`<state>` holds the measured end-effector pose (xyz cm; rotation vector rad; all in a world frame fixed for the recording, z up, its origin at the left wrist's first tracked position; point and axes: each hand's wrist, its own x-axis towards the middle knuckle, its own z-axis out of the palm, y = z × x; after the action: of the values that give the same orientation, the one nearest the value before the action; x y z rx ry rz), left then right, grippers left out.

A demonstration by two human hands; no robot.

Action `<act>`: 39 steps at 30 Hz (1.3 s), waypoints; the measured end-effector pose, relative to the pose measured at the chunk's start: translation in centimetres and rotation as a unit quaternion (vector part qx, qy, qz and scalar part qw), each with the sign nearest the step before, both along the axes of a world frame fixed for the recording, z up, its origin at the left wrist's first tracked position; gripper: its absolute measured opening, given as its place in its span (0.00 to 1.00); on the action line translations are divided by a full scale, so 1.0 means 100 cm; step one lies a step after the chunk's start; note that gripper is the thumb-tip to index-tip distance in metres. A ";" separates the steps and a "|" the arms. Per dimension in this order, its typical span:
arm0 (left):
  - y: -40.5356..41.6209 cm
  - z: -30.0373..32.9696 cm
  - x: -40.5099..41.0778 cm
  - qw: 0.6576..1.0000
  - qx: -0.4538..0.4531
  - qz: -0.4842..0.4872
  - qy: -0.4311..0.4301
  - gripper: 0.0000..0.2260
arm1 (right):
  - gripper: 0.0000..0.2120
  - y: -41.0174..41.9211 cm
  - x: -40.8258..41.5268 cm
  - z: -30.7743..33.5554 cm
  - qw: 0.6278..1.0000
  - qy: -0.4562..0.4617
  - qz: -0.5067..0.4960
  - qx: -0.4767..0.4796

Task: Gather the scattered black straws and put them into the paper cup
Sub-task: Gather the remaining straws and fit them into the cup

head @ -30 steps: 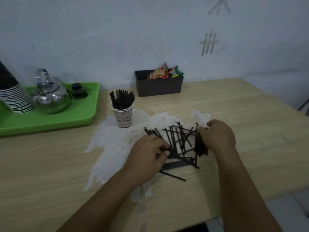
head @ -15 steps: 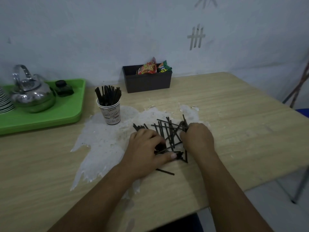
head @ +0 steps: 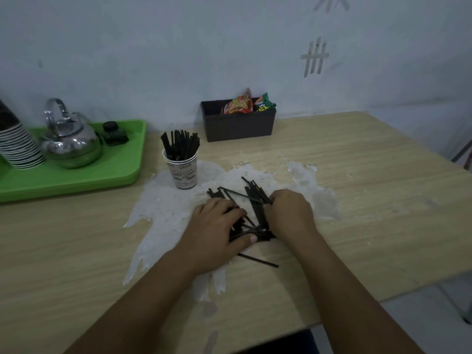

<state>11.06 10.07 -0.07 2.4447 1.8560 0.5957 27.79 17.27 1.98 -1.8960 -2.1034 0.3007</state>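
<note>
A wooden table (head: 357,175) is seen from above, with a worn whitish patch (head: 166,213) across its middle. At centre frame a pile of loose black straws (head: 251,198) lies on that patch, crossed over one another and bunched between two hands. The left hand (head: 217,231) is laid palm down on the left side of the pile, fingers curled over the straws and close together, thumb stretched along the pile's lower edge. The right hand (head: 290,213) is set against the right side of the pile, fingers bent inward around a cluster of straws; the fingertips are hidden, so the exact grip cannot be told. One single straw (head: 258,260) lies apart, just below the pile, near the left wrist. Up and left of the pile, a printed paper cup (head: 183,172) stands upright at the patch's edge, already packed with upright black straws. In the left of the frame a green tray (head: 122,164) carries a metal kettle (head: 72,144), a small dark jar (head: 114,133) and a stack of cups (head: 18,146) cut off by the frame edge. Against the wall at upper centre a dark box (head: 237,126) holds snack packets (head: 246,104). Tape marks (head: 314,57) are seen on the wall at upper right.
</note>
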 end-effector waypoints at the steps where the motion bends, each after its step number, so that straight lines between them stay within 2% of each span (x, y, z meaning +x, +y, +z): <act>1: -0.002 0.000 -0.004 1.000 0.001 0.003 0.001 0.25 | 0.07 -0.002 -0.005 0.000 1.000 0.002 0.010 0.000; 10: -0.029 0.005 -0.042 0.999 -0.010 0.038 -0.006 0.25 | 0.11 -0.014 -0.033 0.002 0.997 0.039 0.068 -0.004; 15: -0.033 0.010 -0.045 0.991 0.020 0.079 -0.106 0.20 | 0.08 -0.015 -0.032 0.009 0.992 0.123 0.026 0.021; 19: -0.030 0.016 -0.035 0.964 0.044 0.130 -0.228 0.11 | 0.07 -0.014 -0.031 0.013 0.986 0.162 0.013 0.041; 23: -0.019 0.027 -0.021 0.907 -0.003 0.177 -0.382 0.05 | 0.06 -0.015 -0.034 0.015 0.981 0.183 0.030 0.056; 25: -0.013 0.031 -0.015 0.863 -0.037 0.193 -0.465 0.03 | 0.06 -0.016 -0.036 0.016 0.979 0.188 0.040 0.071; 27: -0.007 0.035 -0.011 0.814 -0.062 0.202 -0.541 0.04 | 0.06 -0.018 -0.037 0.019 0.973 0.199 0.057 0.099; 30: 0.002 0.040 -0.005 0.768 -0.094 0.201 -0.601 0.08 | 0.04 -0.026 -0.042 0.025 0.957 0.239 0.106 0.122; 33: 0.010 0.044 -0.002 0.726 -0.145 0.189 -0.644 0.16 | 0.07 -0.035 -0.051 0.027 0.950 0.252 0.160 0.090; 36: 0.012 0.041 -0.003 0.668 -0.155 0.186 -0.704 0.16 | 0.09 -0.040 -0.059 0.026 0.938 0.291 0.184 0.040; 39: 0.010 0.041 -0.005 0.607 -0.112 0.182 -0.765 0.15 | 0.06 -0.043 -0.064 0.021 0.911 0.372 0.176 -0.027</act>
<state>10.59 11.04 4.05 0.5283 1.2477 1.5609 21.38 12.98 4.13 -1.1209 -1.8604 0.9902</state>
